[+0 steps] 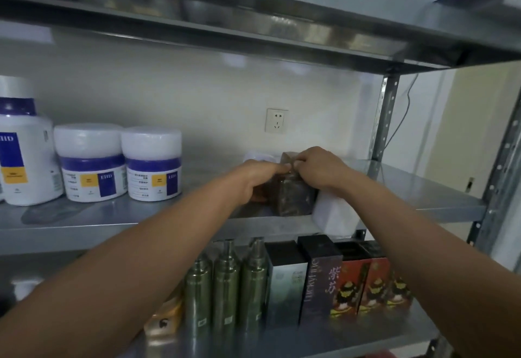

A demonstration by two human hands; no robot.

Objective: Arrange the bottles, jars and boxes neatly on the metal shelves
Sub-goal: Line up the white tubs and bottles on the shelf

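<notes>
The left grip (258, 178), a bare hand, is curled round the left side of a dark film-wrapped packet (293, 202), with its fingertips brought up to the packet's top. The right grip (318, 168) is closed on the same packet from the right, and the wrapping at the top is pinched between its fingers. The two sets of fingertips meet above the packet. The picture is smeared here, so it cannot be told whether a jar or a block is held under the film.

The packet is stood on the middle shelf (141, 216), near the front edge and well apart from the white-and-purple jars (90, 163) kept at the left. A white box (337, 216) is set just beside it on the right, under the right wrist, and seems to overhang the shelf's lip. Something pale (255, 156) is partly hidden behind the left grip.

Below, green spray bottles (225, 287) and upright cartons (321, 278) are lined up on the lower shelf (366, 338).

The chief risk is judged to lie with the white box: it could be nudged off the edge by the right wrist and dropped onto the row beneath. If the packet is lifted by its film alone, the wrapping could be torn or could slip.
</notes>
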